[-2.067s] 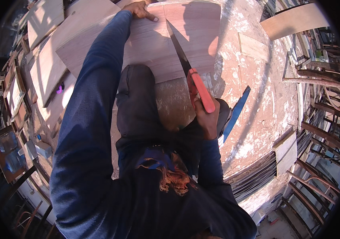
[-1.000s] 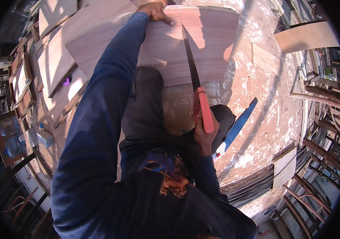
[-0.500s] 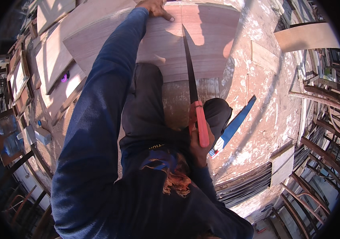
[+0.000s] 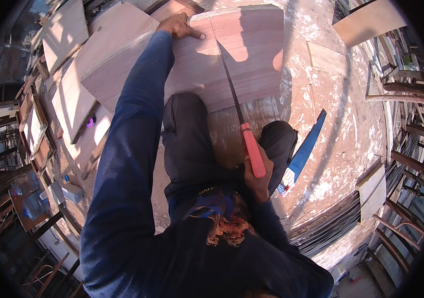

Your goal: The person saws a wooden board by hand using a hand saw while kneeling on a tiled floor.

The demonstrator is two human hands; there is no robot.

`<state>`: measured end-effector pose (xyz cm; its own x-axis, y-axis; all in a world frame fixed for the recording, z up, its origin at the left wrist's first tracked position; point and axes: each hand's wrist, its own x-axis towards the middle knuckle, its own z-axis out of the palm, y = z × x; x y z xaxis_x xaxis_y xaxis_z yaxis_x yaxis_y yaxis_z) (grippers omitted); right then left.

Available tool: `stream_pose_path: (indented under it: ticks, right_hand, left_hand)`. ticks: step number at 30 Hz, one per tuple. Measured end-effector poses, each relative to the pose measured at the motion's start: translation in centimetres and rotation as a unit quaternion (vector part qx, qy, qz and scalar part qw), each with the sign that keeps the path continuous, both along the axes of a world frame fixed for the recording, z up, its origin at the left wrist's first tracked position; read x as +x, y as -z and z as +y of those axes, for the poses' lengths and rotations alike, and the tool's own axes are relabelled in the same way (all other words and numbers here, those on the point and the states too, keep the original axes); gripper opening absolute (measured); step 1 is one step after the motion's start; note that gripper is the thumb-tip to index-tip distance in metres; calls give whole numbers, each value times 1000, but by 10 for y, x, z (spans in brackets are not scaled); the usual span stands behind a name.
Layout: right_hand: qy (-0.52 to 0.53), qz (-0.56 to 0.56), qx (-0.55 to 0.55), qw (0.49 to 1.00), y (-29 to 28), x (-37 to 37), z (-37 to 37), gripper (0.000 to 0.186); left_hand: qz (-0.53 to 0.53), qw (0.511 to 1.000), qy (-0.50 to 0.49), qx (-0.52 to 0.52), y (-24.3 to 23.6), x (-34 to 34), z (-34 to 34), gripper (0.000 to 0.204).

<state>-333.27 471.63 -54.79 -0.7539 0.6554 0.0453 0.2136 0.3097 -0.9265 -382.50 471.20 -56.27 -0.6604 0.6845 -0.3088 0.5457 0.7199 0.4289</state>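
A reddish plywood board (image 4: pixel 187 64) lies in front of my knees, with a straight line running from its far edge toward the saw. My left hand (image 4: pixel 179 26) presses on the board near its far edge, fingers apart and thumb stretched out, left of that line. In my right hand (image 4: pixel 260 176) is the red handle of a handsaw (image 4: pixel 231 88). Its dark blade points away from me and meets the board along the line. Sunlight and shadow patches fall over the wood.
On the floor to the right lies a blue saw-shaped blade or sheath (image 4: pixel 308 149). A small plywood offcut (image 4: pixel 327 58) is beyond it. More boards (image 4: pixel 75 107) lie at the left, near a purple ring-shaped object (image 4: pixel 90 120). A bundle of dark rods (image 4: pixel 329 226) lies at the lower right.
The view has shifted, so board and body appear moved. The saw handle sits a little closer to my body, and the blade looks more slanted. Both hands keep their holds.
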Motion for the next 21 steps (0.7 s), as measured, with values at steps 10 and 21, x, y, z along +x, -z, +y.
stream_pose_path:
  ticks: [10,21]
  right_hand:
    - [16,41,75,996,40,-197,94,41]
    - [23,53,-9,998,18,-110,46,41]
  left_hand:
    - [47,998,42,5,-8,17,25,103]
    - [12,1000,6,-12,-24,23,8,107]
